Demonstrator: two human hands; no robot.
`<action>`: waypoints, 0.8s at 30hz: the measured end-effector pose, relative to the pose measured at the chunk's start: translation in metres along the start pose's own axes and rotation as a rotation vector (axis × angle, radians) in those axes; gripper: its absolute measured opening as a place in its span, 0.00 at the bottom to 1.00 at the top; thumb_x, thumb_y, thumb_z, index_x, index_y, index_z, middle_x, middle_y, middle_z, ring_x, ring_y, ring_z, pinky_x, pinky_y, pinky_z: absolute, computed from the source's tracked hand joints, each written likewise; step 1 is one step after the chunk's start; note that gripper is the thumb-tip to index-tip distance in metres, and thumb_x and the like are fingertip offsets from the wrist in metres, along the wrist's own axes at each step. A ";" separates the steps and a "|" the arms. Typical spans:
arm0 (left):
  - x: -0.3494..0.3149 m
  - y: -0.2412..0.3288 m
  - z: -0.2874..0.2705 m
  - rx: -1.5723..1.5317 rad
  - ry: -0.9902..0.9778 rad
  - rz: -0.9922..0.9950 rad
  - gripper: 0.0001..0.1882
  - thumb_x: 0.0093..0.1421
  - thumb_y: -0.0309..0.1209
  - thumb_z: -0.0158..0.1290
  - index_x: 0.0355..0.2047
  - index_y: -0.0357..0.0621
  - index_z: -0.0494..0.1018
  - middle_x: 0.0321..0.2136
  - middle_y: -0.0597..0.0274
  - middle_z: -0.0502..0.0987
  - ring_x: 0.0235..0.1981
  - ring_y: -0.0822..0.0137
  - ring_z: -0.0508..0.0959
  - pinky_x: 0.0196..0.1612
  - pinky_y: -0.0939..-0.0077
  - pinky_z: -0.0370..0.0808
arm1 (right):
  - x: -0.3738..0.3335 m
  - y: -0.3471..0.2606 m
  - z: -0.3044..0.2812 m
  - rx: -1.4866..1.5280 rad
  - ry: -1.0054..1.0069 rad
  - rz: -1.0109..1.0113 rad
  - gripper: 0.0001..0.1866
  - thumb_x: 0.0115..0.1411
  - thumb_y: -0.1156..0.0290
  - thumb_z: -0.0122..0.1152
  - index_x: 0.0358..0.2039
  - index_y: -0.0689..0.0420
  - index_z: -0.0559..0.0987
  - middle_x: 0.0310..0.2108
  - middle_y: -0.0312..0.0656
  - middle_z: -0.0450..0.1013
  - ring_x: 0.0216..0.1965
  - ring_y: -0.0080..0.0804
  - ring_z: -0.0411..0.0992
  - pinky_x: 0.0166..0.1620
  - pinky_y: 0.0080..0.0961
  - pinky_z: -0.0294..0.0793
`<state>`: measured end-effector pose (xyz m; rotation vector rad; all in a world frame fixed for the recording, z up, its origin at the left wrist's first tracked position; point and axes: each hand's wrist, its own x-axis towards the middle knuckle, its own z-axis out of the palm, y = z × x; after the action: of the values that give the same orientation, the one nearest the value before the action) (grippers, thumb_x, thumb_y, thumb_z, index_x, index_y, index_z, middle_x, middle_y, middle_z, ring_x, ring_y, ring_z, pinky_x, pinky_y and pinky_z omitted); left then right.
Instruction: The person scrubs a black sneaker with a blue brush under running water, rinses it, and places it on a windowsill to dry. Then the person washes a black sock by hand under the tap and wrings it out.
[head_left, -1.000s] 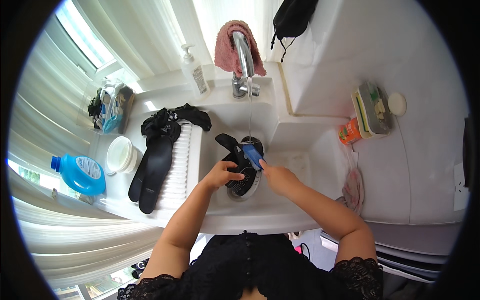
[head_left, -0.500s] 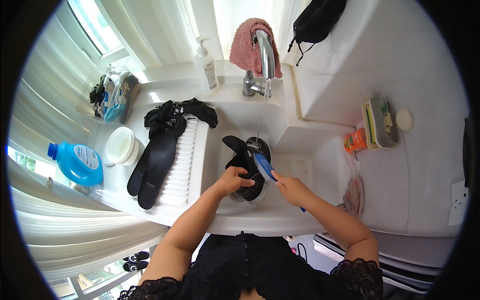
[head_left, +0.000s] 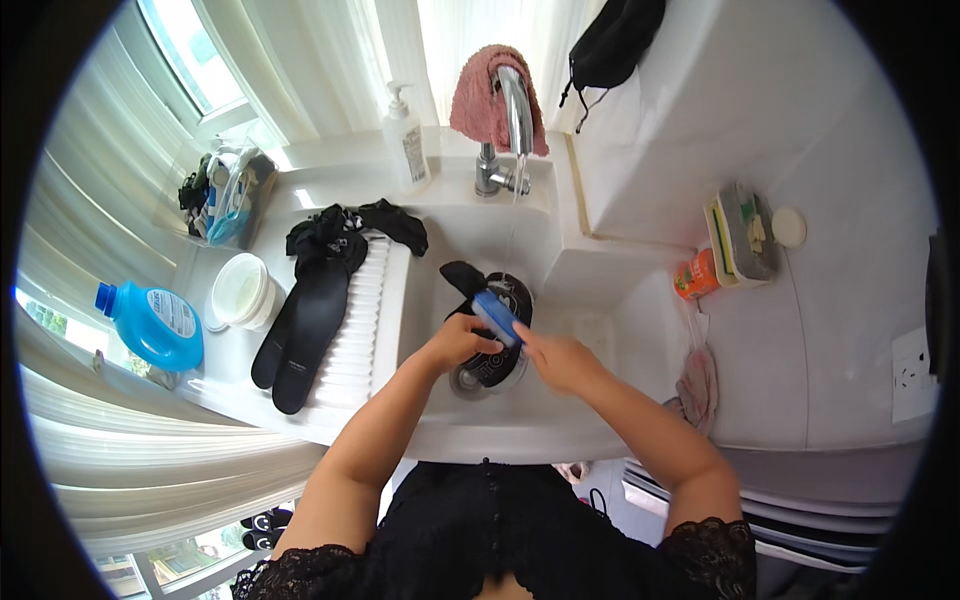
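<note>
A black shoe [head_left: 488, 371] lies in the white sink basin [head_left: 560, 255] with its tongue folded out to the left. My left hand [head_left: 452, 342] is closed on the shoe's left side and steadies it. In my right hand [head_left: 562, 360] is a blue scrub brush [head_left: 497, 316], its bristles against the top of the shoe; the fingers wrap its handle, which is mostly hidden. From the chrome faucet [head_left: 518, 115], draped with a pink towel [head_left: 482, 97], a thin stream of water falls onto the shoe's far end.
On the ribbed washboard [head_left: 357, 340] left of the basin rest two black insoles [head_left: 313, 325] and a dark cloth bundle [head_left: 325, 235]. Farther left stand a white tub [head_left: 243, 290] and a blue detergent bottle [head_left: 155, 325]. A pump bottle [head_left: 405, 145] stands behind; a sponge holder [head_left: 735, 240] is at right.
The brush has shifted left across the shoe and now lies nearer my left hand. My right hand has moved left with it, and the whole view has shifted slightly.
</note>
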<state>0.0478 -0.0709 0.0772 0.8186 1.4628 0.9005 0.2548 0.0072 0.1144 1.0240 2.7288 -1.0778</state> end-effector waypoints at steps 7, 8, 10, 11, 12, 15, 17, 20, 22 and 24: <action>-0.004 0.005 0.018 0.554 0.141 0.250 0.17 0.46 0.35 0.64 0.32 0.35 0.78 0.23 0.54 0.78 0.24 0.61 0.78 0.29 0.69 0.72 | 0.072 0.034 0.024 -0.028 0.220 0.146 0.25 0.64 0.56 0.49 0.60 0.46 0.67 0.43 0.53 0.75 0.45 0.54 0.73 0.47 0.44 0.71; -0.009 0.011 0.018 0.634 0.147 0.285 0.17 0.45 0.36 0.64 0.30 0.34 0.77 0.23 0.52 0.78 0.24 0.57 0.78 0.29 0.67 0.72 | 0.068 0.029 0.022 0.035 0.268 0.113 0.29 0.61 0.53 0.52 0.61 0.48 0.66 0.44 0.54 0.74 0.46 0.54 0.73 0.47 0.43 0.71; -0.019 0.021 0.027 0.774 0.149 0.350 0.18 0.44 0.39 0.64 0.26 0.34 0.76 0.22 0.48 0.77 0.25 0.50 0.78 0.30 0.62 0.73 | 0.048 0.008 0.009 0.150 0.349 0.061 0.38 0.56 0.46 0.58 0.62 0.54 0.63 0.45 0.57 0.74 0.47 0.55 0.72 0.49 0.43 0.71; -0.028 0.028 0.035 0.826 0.150 0.340 0.18 0.45 0.40 0.62 0.22 0.36 0.74 0.22 0.50 0.78 0.26 0.45 0.77 0.31 0.58 0.73 | 0.045 0.001 0.006 0.133 0.340 0.089 0.43 0.52 0.44 0.60 0.62 0.57 0.61 0.45 0.58 0.74 0.47 0.55 0.72 0.49 0.42 0.71; -0.033 0.030 0.040 0.895 0.142 0.360 0.17 0.45 0.40 0.61 0.22 0.37 0.74 0.22 0.50 0.78 0.26 0.46 0.77 0.32 0.58 0.74 | 0.047 -0.008 0.000 0.117 0.337 0.111 0.48 0.49 0.42 0.62 0.63 0.59 0.60 0.45 0.60 0.73 0.48 0.55 0.72 0.50 0.42 0.71; -0.054 0.034 0.054 1.113 0.092 0.365 0.12 0.47 0.39 0.58 0.22 0.42 0.75 0.20 0.50 0.77 0.25 0.49 0.78 0.34 0.56 0.75 | 0.060 -0.013 -0.004 0.096 0.314 0.132 0.55 0.44 0.40 0.66 0.63 0.64 0.57 0.46 0.61 0.73 0.48 0.55 0.72 0.50 0.42 0.71; -0.060 0.034 0.059 1.212 0.069 0.454 0.12 0.48 0.39 0.58 0.22 0.42 0.75 0.18 0.51 0.76 0.23 0.50 0.78 0.35 0.58 0.73 | 0.072 -0.014 -0.006 0.074 0.366 0.107 0.52 0.45 0.44 0.68 0.63 0.62 0.59 0.46 0.59 0.73 0.48 0.54 0.72 0.49 0.41 0.72; -0.064 0.035 0.058 1.226 0.092 0.488 0.13 0.48 0.39 0.58 0.23 0.43 0.74 0.16 0.52 0.76 0.22 0.51 0.78 0.36 0.60 0.73 | 0.086 -0.022 -0.014 0.109 0.456 -0.011 0.43 0.47 0.51 0.68 0.61 0.57 0.65 0.47 0.56 0.73 0.47 0.53 0.73 0.50 0.40 0.72; -0.063 0.041 0.056 1.184 0.111 0.499 0.15 0.49 0.42 0.59 0.23 0.42 0.74 0.16 0.52 0.76 0.22 0.50 0.78 0.36 0.60 0.72 | 0.097 -0.008 -0.022 0.290 0.467 -0.151 0.35 0.49 0.62 0.69 0.59 0.52 0.70 0.46 0.50 0.75 0.47 0.44 0.74 0.51 0.34 0.71; -0.058 0.042 0.051 1.133 0.109 0.509 0.18 0.50 0.46 0.59 0.24 0.42 0.74 0.17 0.51 0.76 0.23 0.48 0.78 0.36 0.59 0.72 | 0.104 0.000 -0.031 0.504 0.424 -0.220 0.34 0.50 0.66 0.68 0.58 0.51 0.70 0.45 0.48 0.76 0.47 0.39 0.75 0.52 0.31 0.70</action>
<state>0.1028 -0.0990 0.1396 2.0603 1.8809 0.3909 0.1793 0.0849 0.1110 1.1314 3.0239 -1.8479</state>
